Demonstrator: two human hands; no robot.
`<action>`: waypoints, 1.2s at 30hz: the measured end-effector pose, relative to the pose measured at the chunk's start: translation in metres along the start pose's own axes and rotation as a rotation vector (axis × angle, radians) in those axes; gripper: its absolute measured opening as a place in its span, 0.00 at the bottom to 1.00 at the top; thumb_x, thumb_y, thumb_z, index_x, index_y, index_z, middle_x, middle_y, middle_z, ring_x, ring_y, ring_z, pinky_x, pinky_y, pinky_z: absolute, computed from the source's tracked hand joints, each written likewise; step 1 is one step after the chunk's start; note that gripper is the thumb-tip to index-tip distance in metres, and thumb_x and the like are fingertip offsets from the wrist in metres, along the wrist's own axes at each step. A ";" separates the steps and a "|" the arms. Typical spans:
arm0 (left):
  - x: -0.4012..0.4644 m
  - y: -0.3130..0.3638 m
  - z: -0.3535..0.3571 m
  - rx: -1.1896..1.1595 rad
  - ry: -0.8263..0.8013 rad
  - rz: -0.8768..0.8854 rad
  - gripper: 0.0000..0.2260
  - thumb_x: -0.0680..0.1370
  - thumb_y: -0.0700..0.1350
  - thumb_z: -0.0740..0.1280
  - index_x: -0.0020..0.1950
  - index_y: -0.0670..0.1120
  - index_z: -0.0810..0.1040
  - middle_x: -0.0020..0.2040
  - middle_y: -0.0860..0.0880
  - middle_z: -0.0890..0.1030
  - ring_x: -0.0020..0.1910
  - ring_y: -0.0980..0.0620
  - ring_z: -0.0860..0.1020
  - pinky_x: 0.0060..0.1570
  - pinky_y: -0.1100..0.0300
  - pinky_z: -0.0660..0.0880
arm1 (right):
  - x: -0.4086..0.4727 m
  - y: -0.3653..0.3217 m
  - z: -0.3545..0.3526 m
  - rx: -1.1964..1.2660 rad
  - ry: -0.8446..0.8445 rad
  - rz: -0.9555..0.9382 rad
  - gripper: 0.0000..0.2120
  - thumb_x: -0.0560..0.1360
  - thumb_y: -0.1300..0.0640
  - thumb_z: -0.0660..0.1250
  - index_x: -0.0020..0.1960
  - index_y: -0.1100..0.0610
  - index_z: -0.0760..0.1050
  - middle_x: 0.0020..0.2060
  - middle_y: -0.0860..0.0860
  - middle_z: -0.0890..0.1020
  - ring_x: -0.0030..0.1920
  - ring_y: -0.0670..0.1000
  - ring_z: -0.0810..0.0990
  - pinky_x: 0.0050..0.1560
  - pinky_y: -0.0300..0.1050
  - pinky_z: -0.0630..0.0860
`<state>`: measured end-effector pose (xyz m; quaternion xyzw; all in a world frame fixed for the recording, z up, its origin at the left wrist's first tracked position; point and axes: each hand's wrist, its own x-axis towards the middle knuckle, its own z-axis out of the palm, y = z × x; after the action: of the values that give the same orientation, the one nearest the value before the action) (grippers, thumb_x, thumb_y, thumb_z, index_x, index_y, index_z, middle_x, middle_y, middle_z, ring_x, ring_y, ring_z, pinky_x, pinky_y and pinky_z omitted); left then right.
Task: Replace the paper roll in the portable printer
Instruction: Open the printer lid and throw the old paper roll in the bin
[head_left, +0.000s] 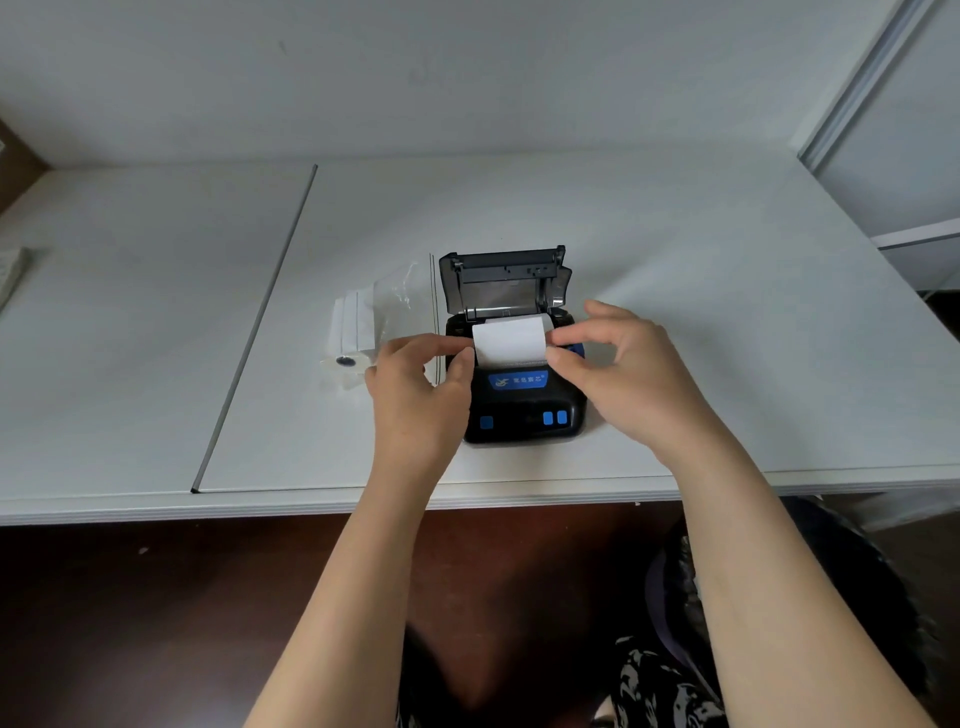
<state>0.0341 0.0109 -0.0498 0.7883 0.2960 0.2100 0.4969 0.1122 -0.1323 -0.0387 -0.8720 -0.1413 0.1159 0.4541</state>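
paper (511, 339) sits in the open printer (522, 384) at frame centre, loose end pulled over the front edge. left hand (415, 387) and right hand (631, 371) pinch its sides. imo keep it square, then shut lid (501, 280).

**Colours on the desk**

Printer (524, 400): black body, blue label strip with white print, three blue buttons. Lid (501, 280): dark grey, glossy. Paper (511, 340): plain white. Spare rolls (353, 332): white, one with a dark core. Bag (402, 299): clear. Table (727, 312): off-white, grey seam. Clothing bottom right: black-and-white print.
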 end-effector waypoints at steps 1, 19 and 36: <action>0.000 0.000 0.001 0.003 0.001 0.009 0.12 0.75 0.44 0.67 0.37 0.61 0.76 0.45 0.62 0.74 0.58 0.49 0.74 0.64 0.46 0.68 | 0.000 0.000 0.001 -0.003 -0.005 -0.005 0.09 0.74 0.53 0.69 0.53 0.47 0.81 0.72 0.49 0.69 0.73 0.51 0.62 0.63 0.39 0.58; 0.002 0.016 -0.006 -0.320 0.152 -0.059 0.06 0.77 0.42 0.64 0.51 0.48 0.79 0.47 0.52 0.79 0.45 0.52 0.77 0.46 0.61 0.76 | 0.004 -0.010 -0.004 0.587 0.017 0.033 0.03 0.76 0.56 0.66 0.44 0.51 0.78 0.42 0.46 0.80 0.45 0.45 0.77 0.53 0.39 0.71; -0.118 0.092 0.030 -0.585 -0.550 -0.362 0.16 0.81 0.52 0.57 0.58 0.45 0.79 0.52 0.44 0.83 0.48 0.45 0.82 0.55 0.50 0.78 | -0.123 0.037 -0.121 1.182 -0.053 0.257 0.04 0.72 0.57 0.68 0.43 0.55 0.74 0.48 0.52 0.84 0.54 0.55 0.84 0.56 0.53 0.79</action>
<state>-0.0106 -0.1186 0.0167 0.5767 0.2141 -0.0231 0.7881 0.0424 -0.2877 0.0080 -0.4791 0.0422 0.2503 0.8403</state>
